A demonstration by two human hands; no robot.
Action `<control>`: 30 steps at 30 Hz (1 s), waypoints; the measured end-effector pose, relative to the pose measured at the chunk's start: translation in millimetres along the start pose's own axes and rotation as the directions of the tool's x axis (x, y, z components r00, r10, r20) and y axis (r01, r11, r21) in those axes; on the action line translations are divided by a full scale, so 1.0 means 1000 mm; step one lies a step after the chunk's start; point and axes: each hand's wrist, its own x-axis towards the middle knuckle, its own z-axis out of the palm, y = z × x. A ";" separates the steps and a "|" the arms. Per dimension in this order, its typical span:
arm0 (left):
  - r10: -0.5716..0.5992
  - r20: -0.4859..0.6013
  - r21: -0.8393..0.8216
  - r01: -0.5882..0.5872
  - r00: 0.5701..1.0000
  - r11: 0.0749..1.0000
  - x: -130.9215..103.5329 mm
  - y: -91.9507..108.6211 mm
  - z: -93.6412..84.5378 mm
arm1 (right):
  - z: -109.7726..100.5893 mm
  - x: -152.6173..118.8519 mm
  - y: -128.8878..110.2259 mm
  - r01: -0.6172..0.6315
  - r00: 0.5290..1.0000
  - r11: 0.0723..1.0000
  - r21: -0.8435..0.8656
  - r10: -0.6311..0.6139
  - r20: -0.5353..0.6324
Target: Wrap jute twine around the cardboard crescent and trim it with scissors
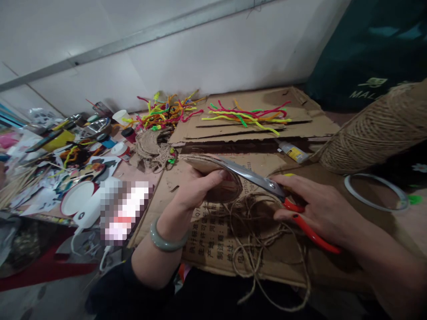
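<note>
One curved cardboard piece (203, 165) is grasped in the left hand (196, 189) above a flattened cardboard sheet (158, 200), with the thumb laid on it. Red-handled scissors (255, 175) are gripped by the handles in the right hand (318, 200), their blades reaching along the piece's upper edge; whether anything is pinched between the blades cannot be told. The piece can be judged light and fairly stiff yet easily creased, so it is best held across its broad side, with fingers kept clear of the blades. Soft, snag-prone twine (256, 266) is strewn below in loose loops, on and over the sheet's near edge.
</note>
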 end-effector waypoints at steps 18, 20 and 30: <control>-0.073 0.015 -0.066 0.074 0.997 0.995 0.001 -0.001 0.001 | 0.000 0.002 -0.003 -0.016 1.000 1.000 0.016 0.016 0.002; -0.070 0.006 -0.066 0.070 0.998 0.995 0.001 -0.001 0.001 | 0.001 0.000 -0.002 -0.012 1.000 1.000 0.006 0.012 -0.013; -0.103 0.078 -0.067 0.108 0.992 0.992 0.001 -0.001 -0.001 | 0.002 -0.001 0.000 0.023 0.999 0.999 -0.044 -0.024 -0.030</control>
